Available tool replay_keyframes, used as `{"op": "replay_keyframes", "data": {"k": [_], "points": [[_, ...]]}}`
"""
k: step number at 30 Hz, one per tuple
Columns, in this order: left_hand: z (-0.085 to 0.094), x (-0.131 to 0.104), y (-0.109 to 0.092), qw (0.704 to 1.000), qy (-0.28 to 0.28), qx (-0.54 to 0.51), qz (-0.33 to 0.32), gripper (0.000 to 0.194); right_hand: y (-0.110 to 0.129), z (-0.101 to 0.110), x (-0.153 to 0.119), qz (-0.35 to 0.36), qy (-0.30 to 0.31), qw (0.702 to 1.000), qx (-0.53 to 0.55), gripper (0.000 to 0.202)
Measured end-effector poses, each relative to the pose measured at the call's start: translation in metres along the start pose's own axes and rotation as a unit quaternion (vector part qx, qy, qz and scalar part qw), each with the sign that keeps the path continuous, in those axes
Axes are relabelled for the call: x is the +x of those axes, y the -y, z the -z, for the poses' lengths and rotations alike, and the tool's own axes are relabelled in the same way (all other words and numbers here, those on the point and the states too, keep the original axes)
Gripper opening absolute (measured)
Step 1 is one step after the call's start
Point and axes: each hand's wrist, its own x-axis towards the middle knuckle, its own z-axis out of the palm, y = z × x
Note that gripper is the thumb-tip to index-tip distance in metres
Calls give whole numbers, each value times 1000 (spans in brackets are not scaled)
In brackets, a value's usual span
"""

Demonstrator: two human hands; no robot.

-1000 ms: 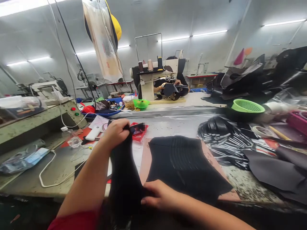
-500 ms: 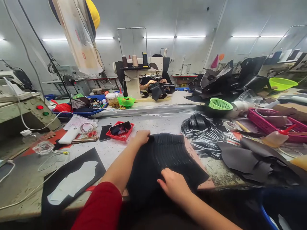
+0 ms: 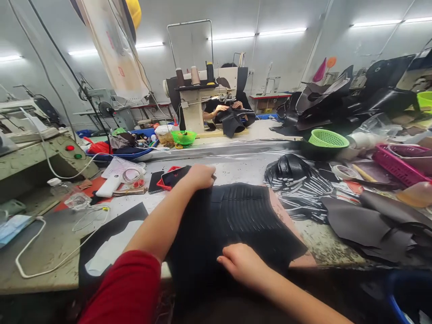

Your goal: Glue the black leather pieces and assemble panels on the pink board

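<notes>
A black leather piece [image 3: 243,207] with rows of ridged, overlapping strips lies on a pink backing sheet [image 3: 281,211] at the table's front edge. My left hand [image 3: 202,176] is closed at the far left corner of the leather; whatever its fingers hold is hidden. Over the near part of the leather, my right hand [image 3: 241,265] is closed with the thumb against the curled fingers. What it grips, if anything, is lost against the black. To the right of the leather lies a heap of black strips [image 3: 297,186] with pale streaks.
Dark leather pieces [image 3: 361,222] lie at the right, before a magenta basket [image 3: 401,164]. A phone [image 3: 173,175] in a red tray sits behind my left forearm. White pattern paper [image 3: 110,247] is at the left. Across the table, a person works at a sewing machine [image 3: 202,101].
My left hand has moved slightly up and away, past the leather's corner. My right hand has shifted a little nearer, its fingers more curled. The view has turned slightly left.
</notes>
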Motion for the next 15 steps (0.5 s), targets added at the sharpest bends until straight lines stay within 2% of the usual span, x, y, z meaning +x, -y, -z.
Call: {"op": "replay_keyframes", "data": {"k": [3, 5, 7, 10, 15], "points": [[-42, 15, -2, 998, 40, -21, -33, 21, -7, -3, 1, -26, -23, 988, -152, 23], [-68, 19, 2, 997, 44, -35, -43, 23, -10, -4, 2, -37, -29, 982, -182, 19], [-86, 19, 8, 996, 45, -52, -49, 26, -12, -5, 2, -35, -53, 981, -186, 14], [-99, 19, 18, 993, 66, -82, -60, 28, -13, -7, 4, -31, -74, 983, -167, 12], [-104, 24, 28, 986, 99, -124, -57, 29, -13, -9, 4, -32, -69, 988, -134, 6]]}}
